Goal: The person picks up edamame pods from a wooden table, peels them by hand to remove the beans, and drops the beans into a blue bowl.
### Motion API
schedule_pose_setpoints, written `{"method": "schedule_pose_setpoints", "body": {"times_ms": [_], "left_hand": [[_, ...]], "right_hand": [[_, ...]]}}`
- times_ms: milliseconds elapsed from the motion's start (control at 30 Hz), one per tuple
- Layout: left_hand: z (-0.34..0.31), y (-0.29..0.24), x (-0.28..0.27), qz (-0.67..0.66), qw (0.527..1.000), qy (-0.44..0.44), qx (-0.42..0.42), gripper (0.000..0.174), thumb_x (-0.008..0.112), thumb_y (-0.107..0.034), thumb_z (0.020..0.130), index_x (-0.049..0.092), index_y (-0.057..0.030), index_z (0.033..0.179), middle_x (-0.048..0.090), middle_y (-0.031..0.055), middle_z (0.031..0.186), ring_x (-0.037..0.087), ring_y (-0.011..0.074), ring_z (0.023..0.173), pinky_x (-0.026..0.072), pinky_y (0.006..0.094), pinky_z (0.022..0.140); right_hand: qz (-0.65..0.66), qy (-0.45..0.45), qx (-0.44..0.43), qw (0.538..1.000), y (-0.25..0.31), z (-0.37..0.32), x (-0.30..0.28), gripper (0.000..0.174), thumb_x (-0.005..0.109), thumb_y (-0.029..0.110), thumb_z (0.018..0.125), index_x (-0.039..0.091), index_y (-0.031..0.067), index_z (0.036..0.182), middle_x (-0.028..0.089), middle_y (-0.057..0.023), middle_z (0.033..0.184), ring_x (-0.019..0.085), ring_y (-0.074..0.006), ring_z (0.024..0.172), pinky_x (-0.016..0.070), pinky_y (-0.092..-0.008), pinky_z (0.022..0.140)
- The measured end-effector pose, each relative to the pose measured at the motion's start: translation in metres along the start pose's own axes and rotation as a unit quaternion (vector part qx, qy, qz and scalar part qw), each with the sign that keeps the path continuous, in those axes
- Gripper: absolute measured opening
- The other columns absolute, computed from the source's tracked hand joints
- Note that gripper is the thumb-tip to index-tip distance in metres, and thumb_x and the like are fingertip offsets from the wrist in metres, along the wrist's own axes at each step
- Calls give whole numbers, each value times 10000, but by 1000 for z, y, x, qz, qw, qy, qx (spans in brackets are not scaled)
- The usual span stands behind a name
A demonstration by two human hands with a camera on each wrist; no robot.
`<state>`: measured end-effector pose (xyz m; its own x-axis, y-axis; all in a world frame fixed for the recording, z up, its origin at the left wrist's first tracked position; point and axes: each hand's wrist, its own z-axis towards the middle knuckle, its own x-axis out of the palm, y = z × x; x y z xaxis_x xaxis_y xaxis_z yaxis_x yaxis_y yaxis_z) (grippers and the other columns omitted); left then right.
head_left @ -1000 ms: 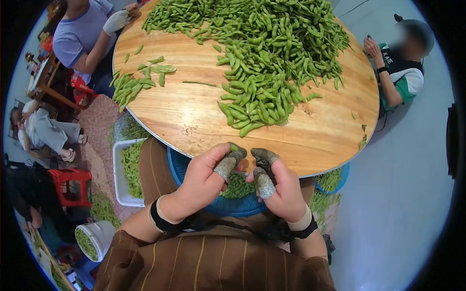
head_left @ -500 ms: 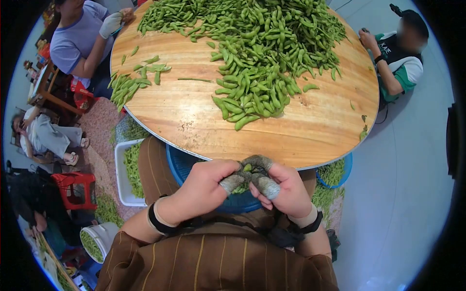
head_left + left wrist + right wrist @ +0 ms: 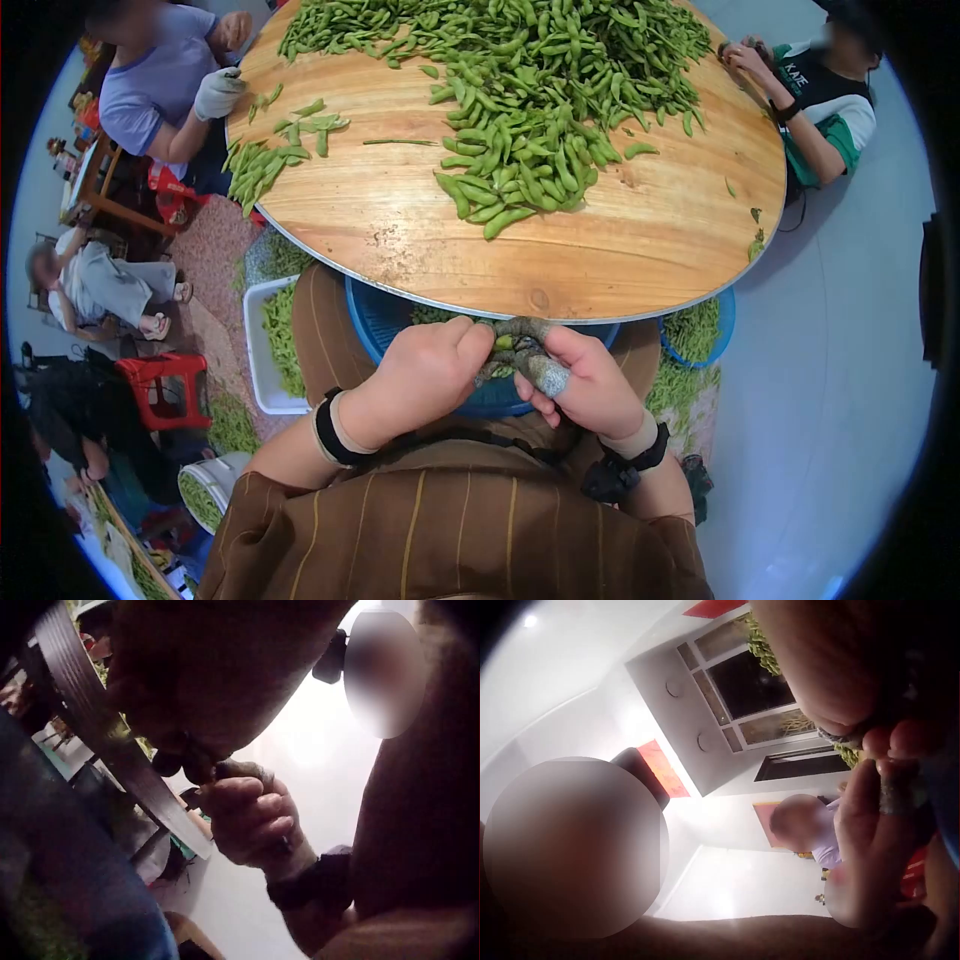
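Just below the table's near edge, in the head view, my left hand (image 3: 425, 378) and right hand (image 3: 592, 385) meet fingertip to fingertip. Between them a small part of a green soybean pod (image 3: 503, 342) shows, pinched by both hands; the rest is hidden behind fingers. Soiled grey wraps cover the right thumb and index finger, with a pale band (image 3: 551, 379) on one of them. In the left wrist view the right hand (image 3: 251, 817) has its other fingers curled in. A big heap of soybean pods (image 3: 560, 90) lies on the round wooden table (image 3: 400, 240).
A blue basket (image 3: 365, 315) sits below my hands. White tub (image 3: 262, 345), white bucket (image 3: 228, 472) and red stool (image 3: 165, 390) stand left; another blue basket (image 3: 727, 322) is at right. A small pod pile (image 3: 260, 170) lies at the table's left, where one person sits; another sits at right.
My hands, apart a second ago with a pod in the left fingers, have come together around it and drawn slightly back from the table edge. The person at left has moved their hands apart.
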<state>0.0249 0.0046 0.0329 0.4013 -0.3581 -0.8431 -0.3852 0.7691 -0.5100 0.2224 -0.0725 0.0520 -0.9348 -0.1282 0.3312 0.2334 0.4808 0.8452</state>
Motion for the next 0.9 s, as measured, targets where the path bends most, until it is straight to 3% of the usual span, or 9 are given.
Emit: {"method": "schedule_pose_setpoints", "body": {"times_ms": [100, 167, 200, 233, 267, 500, 567, 667, 900], "left_hand": [[-2, -2, 3, 80, 997, -12, 8, 244, 670, -144, 799, 564, 4, 963, 586, 136, 738, 597, 266, 615, 467, 310, 531], [-1, -3, 1, -295, 948, -2, -120, 186, 597, -176, 900, 559, 0, 946, 579, 81, 721, 566, 161, 581, 447, 294, 504], [-3, 2, 1, -295, 948, -1, -120, 186, 597, -176, 900, 559, 0, 946, 579, 81, 721, 566, 161, 581, 447, 294, 504], [-6, 12, 0, -556, 802, 81, -201, 175, 548, -173, 935, 563, 0, 960, 586, 56, 752, 556, 122, 597, 445, 280, 509], [-8, 17, 0, -760, 575, 153, -261, 182, 499, -170, 970, 567, -1, 974, 593, 30, 782, 545, 82, 614, 443, 266, 514], [-10, 0, 4, -578, 747, 161, -284, 148, 439, -52, 946, 570, -7, 1000, 603, 8, 813, 574, 82, 652, 464, 237, 554], [-9, -6, 1, -531, 794, 144, -257, 188, 410, 26, 897, 557, 1, 1011, 598, 18, 812, 580, 96, 651, 478, 243, 571], [-10, 1, 4, -434, 844, 185, -257, 250, 377, 75, 848, 542, 9, 1024, 601, 30, 823, 583, 110, 650, 489, 252, 585], [-19, 6, 6, -501, 771, 176, -351, 128, 427, -19, 932, 539, 2, 990, 601, 28, 823, 578, 96, 643, 491, 245, 585]], "right_hand": [[5, -5, 8, 1000, -7, 0, -1, 261, 470, 97, 953, 519, 37, 1202, 571, 10, 766, 476, -29, 555, 399, -165, 459], [9, -2, 14, 1000, -11, -2, -3, 260, 471, 93, 952, 523, 37, 1200, 567, 10, 764, 474, -30, 552, 396, -165, 458], [48, 17, 3, 999, -13, -3, -3, 252, 470, 86, 951, 530, 37, 1191, 565, 9, 762, 471, -29, 548, 389, -166, 454], [87, 36, -6, 996, -15, -5, -3, 245, 469, 78, 950, 537, 38, 1182, 562, 8, 760, 469, -28, 545, 382, -167, 450], [87, 36, -5, 996, -17, -6, -4, 245, 469, 78, 950, 537, 38, 1182, 562, 8, 760, 469, -28, 545, 382, -167, 450], [-96, -92, -121, 984, -36, 4, 3, 286, 634, 151, 861, 547, 15, 1097, 627, -44, 828, 597, -169, 659, 483, -305, 573], [-402, -154, -183, 884, -31, 5, 8, 261, 666, 139, 807, 541, 13, 999, 632, -124, 832, 621, -301, 694, 501, -380, 617], [-501, -160, -206, 825, -43, 14, 11, 273, 675, 111, 720, 525, 20, 930, 598, -172, 816, 606, -373, 750, 503, -416, 647], [-547, -187, -217, 787, -48, 14, -1, 258, 649, 84, 692, 544, 6, 914, 582, -169, 841, 593, -379, 742, 497, -437, 648]]}}
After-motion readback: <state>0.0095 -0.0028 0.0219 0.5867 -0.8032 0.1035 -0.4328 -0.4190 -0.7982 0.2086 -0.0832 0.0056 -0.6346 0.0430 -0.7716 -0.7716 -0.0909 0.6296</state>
